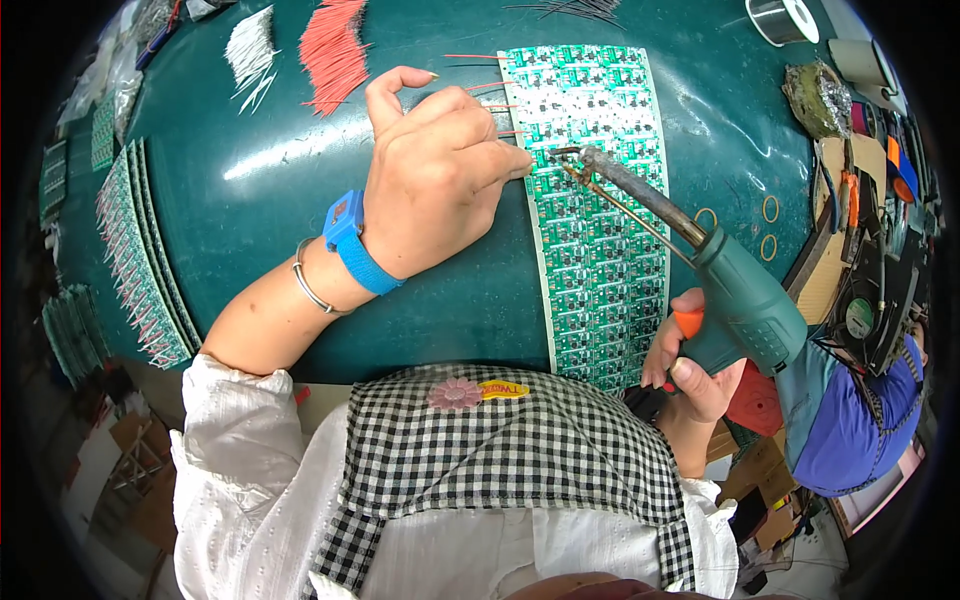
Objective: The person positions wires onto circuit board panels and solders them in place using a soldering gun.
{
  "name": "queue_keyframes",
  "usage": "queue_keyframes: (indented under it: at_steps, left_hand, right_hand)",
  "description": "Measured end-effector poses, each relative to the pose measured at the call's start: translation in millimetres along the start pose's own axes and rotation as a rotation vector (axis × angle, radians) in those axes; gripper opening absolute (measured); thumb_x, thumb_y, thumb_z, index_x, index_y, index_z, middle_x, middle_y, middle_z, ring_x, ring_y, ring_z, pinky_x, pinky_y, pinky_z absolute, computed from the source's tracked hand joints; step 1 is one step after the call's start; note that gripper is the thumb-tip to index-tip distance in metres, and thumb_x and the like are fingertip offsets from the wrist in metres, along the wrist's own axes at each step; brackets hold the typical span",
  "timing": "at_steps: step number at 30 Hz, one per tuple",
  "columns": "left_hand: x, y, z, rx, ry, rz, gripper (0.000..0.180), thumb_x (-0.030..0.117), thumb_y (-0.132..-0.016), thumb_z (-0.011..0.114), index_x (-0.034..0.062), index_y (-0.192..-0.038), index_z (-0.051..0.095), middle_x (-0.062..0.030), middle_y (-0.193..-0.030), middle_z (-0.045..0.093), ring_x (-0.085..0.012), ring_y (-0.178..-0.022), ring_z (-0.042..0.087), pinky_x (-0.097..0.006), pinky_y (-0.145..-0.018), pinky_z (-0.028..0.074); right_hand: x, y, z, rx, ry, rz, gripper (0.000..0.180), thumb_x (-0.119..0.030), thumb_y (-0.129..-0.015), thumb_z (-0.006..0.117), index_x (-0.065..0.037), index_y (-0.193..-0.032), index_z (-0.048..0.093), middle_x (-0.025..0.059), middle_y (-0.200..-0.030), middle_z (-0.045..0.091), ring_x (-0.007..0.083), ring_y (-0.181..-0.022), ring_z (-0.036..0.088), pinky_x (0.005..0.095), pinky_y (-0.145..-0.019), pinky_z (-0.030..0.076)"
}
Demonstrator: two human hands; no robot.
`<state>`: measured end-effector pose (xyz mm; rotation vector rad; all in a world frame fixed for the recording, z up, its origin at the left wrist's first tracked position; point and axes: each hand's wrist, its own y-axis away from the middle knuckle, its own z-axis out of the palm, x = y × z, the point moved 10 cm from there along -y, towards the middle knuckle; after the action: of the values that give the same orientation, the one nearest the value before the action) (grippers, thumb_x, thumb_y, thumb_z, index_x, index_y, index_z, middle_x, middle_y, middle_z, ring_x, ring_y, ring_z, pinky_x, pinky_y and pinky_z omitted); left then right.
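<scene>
A long green printed circuit board panel (590, 230), full of small repeated circuits, lies on the table. Several thin red wires (490, 86) stick out from its upper left edge. My left hand (440, 165) is at that edge below them, thumb and forefinger pinched together; what lies between the fingertips is hidden. My right hand (690, 365) grips a green soldering gun (750, 300) by its handle, a finger at the orange trigger (688, 322). The gun's dark tip (565, 152) is over the panel, just right of my left fingertips, with a thin metal tube running below the barrel.
Bundles of red wires (335, 50) and white wires (250, 45) lie at the far left. Stacked wired boards (150, 260) stand at left. A solder spool (782, 20), rubber bands (769, 208) and cluttered tools (850, 200) are at right. Another person (865, 430) sits at lower right.
</scene>
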<state>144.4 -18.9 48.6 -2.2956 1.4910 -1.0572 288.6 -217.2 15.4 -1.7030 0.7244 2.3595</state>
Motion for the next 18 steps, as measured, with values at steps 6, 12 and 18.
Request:
queue_keyframes:
  at_steps: [6, 12, 18]
  left_hand:
    - [-1, 0, 1, -0.009, 0.000, -0.016, 0.014, 0.004, -0.064, 0.076, 0.0162, -0.067, 0.070, 0.0040, -0.063, 0.050, -0.0143, -0.070, 0.056, -0.047, -0.089, 0.032]
    - [-2, 0, 1, -0.019, 0.000, -0.031, 0.014, 0.003, -0.063, 0.075, 0.0160, -0.066, 0.070, 0.0037, -0.062, 0.049, -0.0147, -0.069, 0.055, -0.048, -0.090, 0.032]
    - [-1, -1, 3, -0.057, -0.011, -0.026, 0.020, 0.002, -0.061, 0.079, 0.0161, -0.073, 0.072, 0.0047, -0.063, 0.049, -0.0141, -0.068, 0.054, -0.043, -0.090, 0.031]
  right_hand:
    - [10, 1, 1, 0.024, -0.069, 0.058, 0.050, -0.010, -0.077, 0.071, 0.009, -0.116, 0.047, 0.0109, -0.079, 0.052, 0.0159, -0.057, 0.055, 0.0279, -0.049, 0.049]
    - [15, 0, -1, 0.042, -0.005, 0.042, 0.041, -0.009, -0.079, 0.069, 0.007, -0.107, 0.044, 0.0130, -0.079, 0.052, 0.0171, -0.052, 0.054, 0.0312, -0.046, 0.051]
    - [9, 3, -4, 0.120, -0.081, 0.073, 0.052, -0.012, -0.074, 0.073, 0.008, -0.114, 0.047, 0.0113, -0.080, 0.052, 0.0168, -0.057, 0.055, 0.0296, -0.049, 0.049]
